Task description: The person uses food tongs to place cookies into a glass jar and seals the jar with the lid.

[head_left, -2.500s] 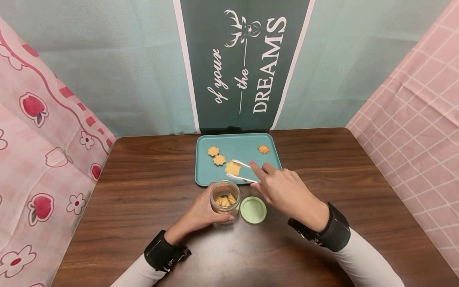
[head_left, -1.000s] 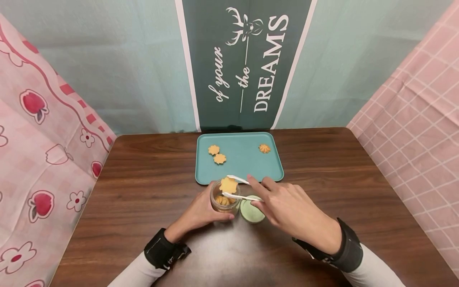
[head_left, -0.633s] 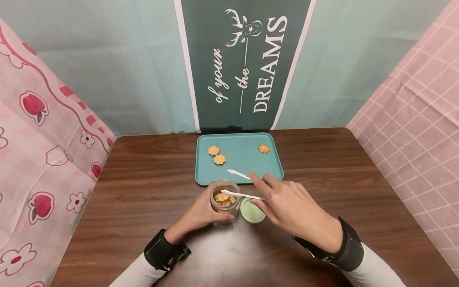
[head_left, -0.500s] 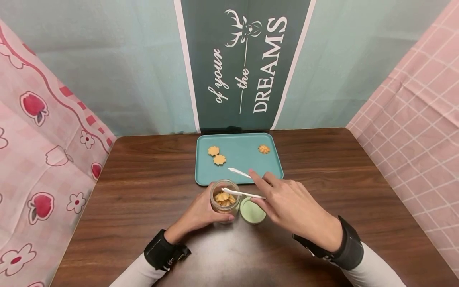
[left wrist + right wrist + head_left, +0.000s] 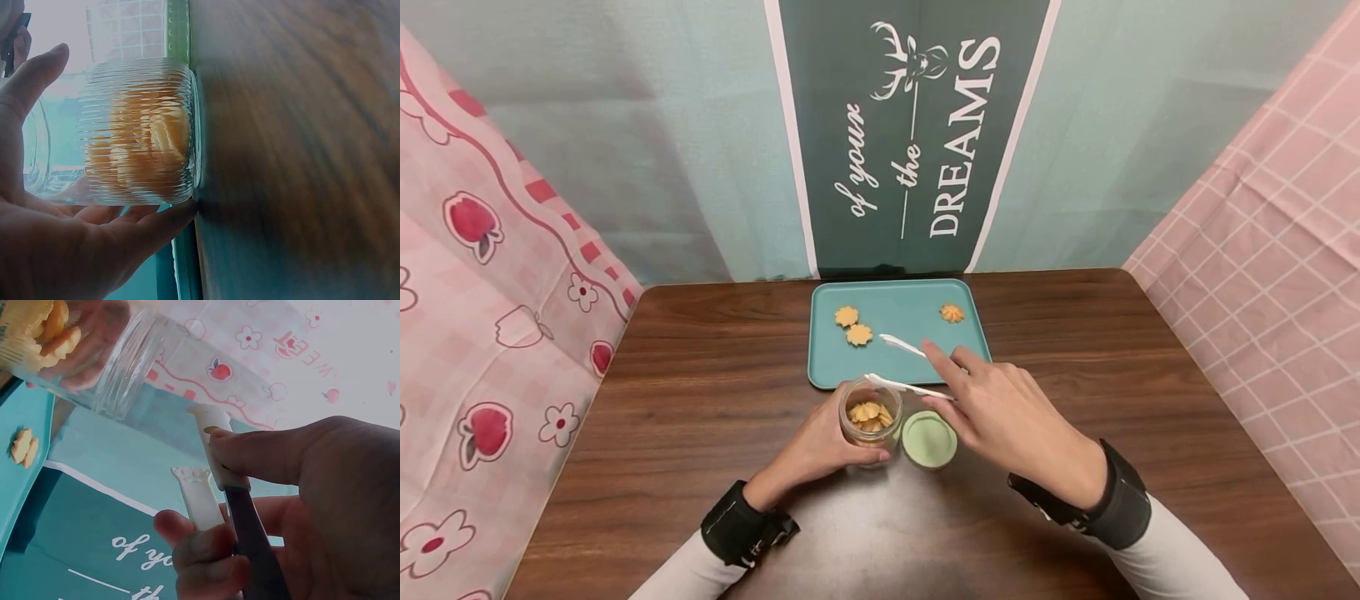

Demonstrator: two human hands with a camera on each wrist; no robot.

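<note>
Since the earlier frames, the white plastic tongs (image 5: 904, 364) have released a flower-shaped cookie into the ribbed glass jar (image 5: 870, 411) and now sit empty, tips spread, over the near edge of the teal tray (image 5: 823, 367). Right hand (image 5: 1007, 408): thumb and index fingers (image 5: 262, 453) pinch the tong arms. Left hand (image 5: 820, 446): fingers curl around the jar, steadying it upright on the wooden surface (image 5: 700, 400). Green lid (image 5: 929, 439): lies just beside the jar, on its right. Three cookies remain on the tray: a touching pair (image 5: 852, 326) at the far left and one (image 5: 952, 312) at the far right. For the next pick, the tips should probably straddle a cookie's edges and close gently, since these biscuits likely crumble. The tongs' hinge is hidden under the right hand; the jar's cookie count cannot be made out.
</note>
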